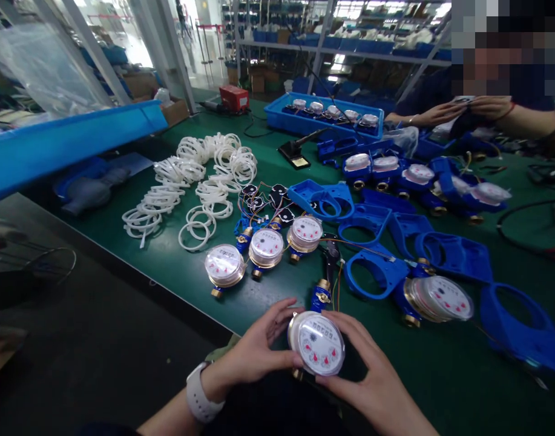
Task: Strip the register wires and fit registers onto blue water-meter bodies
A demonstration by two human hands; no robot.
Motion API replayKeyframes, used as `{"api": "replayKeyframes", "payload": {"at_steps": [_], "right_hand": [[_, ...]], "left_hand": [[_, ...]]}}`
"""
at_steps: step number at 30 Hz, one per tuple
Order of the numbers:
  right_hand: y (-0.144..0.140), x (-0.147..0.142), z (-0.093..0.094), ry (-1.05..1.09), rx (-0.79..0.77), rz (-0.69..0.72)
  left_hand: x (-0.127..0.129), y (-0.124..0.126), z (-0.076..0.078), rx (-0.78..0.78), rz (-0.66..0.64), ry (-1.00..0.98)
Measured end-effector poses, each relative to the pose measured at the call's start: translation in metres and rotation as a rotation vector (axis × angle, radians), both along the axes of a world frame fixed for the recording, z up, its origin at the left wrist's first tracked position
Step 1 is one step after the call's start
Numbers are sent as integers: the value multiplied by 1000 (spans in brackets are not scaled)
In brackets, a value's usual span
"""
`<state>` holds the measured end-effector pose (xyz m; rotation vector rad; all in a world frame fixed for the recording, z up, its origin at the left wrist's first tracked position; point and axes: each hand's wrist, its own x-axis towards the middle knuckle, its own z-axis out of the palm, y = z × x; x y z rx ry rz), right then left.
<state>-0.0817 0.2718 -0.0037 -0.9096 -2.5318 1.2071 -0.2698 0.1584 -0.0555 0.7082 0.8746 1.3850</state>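
I hold one water meter (316, 343) between both hands at the near edge of the green counter (177, 266): my left hand (254, 351) pinches its left rim with thumb and fingers (284, 315), my right hand (372, 375) cups its right side, fingers curled against it. Its round white dial with small red pointers faces up toward me, under a clear dome; its blue body with a brass end (321, 295) points away from me. Just beyond my fingers three more meters (266, 248) stand in a row, a fourth (438, 298) lies to the right, and white rings (200, 181) lie piled far left.
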Motion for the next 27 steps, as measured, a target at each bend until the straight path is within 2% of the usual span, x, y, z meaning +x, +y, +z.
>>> {"api": "replayKeyframes", "payload": {"at_steps": [5,9,13,15,18,21,27], "right_hand": [[2,2,0,-138,-88,-6],[12,1,11,-225,-179,6],[37,-3,29,-220,-536,73],[49,-9,37,-216,-607,70],[58,-21,44,-264,-459,101],[58,-24,47,-294,-333,154],[48,3,44,-299,-64,88]], "left_hand": [[1,0,-7,6,-17,-10],[-2,3,-5,13,-19,-24],[-10,6,11,-6,-96,-63],[-12,8,21,-68,-90,-28],[-11,8,25,-132,-28,10],[-7,2,19,-53,-34,-40],[-7,-12,9,-25,-66,276]]}}
